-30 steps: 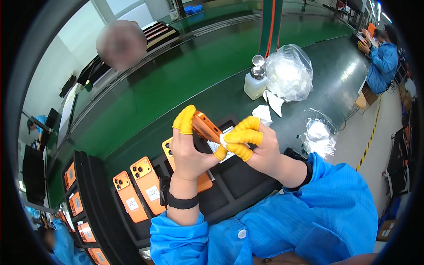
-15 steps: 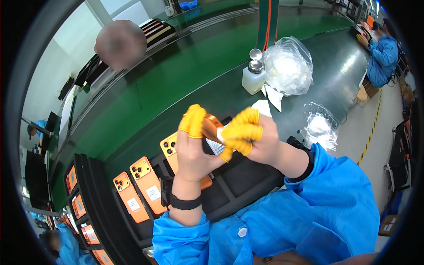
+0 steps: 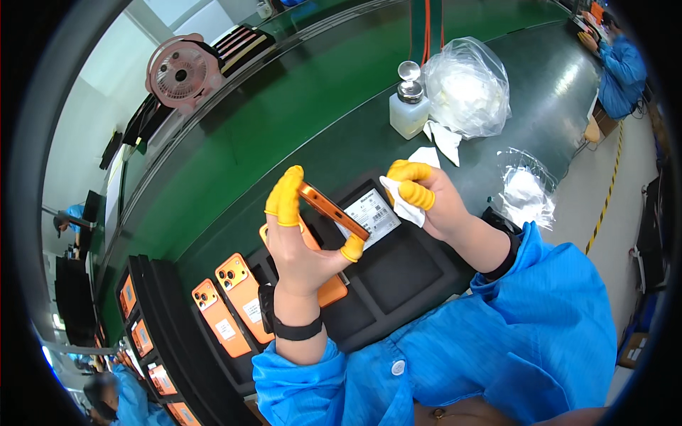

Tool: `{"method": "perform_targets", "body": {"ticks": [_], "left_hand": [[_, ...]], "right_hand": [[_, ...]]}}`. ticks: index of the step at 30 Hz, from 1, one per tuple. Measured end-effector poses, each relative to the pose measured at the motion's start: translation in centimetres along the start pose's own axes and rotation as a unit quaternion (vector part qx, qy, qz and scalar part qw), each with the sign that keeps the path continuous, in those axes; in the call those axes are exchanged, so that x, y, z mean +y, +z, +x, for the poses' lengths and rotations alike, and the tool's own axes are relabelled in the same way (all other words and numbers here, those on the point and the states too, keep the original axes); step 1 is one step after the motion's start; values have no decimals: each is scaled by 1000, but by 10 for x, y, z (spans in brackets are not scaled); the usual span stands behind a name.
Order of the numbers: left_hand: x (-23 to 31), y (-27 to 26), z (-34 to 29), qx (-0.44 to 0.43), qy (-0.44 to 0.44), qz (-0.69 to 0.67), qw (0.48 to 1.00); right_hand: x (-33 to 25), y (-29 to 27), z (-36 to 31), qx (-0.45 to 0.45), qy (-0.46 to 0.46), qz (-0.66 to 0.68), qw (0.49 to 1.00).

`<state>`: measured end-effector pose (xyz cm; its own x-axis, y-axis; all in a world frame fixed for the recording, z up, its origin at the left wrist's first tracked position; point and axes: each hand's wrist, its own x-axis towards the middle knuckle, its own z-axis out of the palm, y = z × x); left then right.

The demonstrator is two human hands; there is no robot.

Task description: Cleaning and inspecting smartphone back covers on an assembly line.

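Yellow finger cots cover several fingertips of both my hands. My left hand (image 3: 297,248) grips an orange phone (image 3: 330,209) by its edges, tilted so a narrow side faces up. To its right, my right hand (image 3: 433,199) pinches a folded white wipe (image 3: 405,204), apart from the phone. Below them lies a black compartment tray (image 3: 405,280) with an orange phone (image 3: 222,323), a second orange phone (image 3: 247,295) and a third orange phone (image 3: 330,290), partly hidden by my left hand. A white printed label (image 3: 376,213) lies at the tray's far side.
A pump bottle (image 3: 410,113), white wipes (image 3: 446,144), a stuffed clear bag (image 3: 469,96) and a smaller clear bag (image 3: 527,195) stand on the green bench. Black trays (image 3: 160,305) with orange phones are stacked left. A pink fan (image 3: 181,74) stands beyond; a co-worker (image 3: 619,74) sits far right.
My right hand has drawn back from the phone to the right with the wipe. The phone in my left hand has turned, showing its long narrow side and uncovering the label.
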<state>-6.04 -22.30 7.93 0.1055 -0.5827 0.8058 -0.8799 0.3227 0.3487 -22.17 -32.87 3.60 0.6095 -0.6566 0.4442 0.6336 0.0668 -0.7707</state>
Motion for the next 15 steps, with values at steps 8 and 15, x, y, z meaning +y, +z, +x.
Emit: {"method": "perform_targets", "body": {"ticks": [8,15], "left_hand": [[20,12,-6,-217,117,145,958],[21,27,-15,-317,100,104,937]], "right_hand": [[-5,-1,3,25,173,302,937],[-1,-7,7,118,133,308,935]]}}
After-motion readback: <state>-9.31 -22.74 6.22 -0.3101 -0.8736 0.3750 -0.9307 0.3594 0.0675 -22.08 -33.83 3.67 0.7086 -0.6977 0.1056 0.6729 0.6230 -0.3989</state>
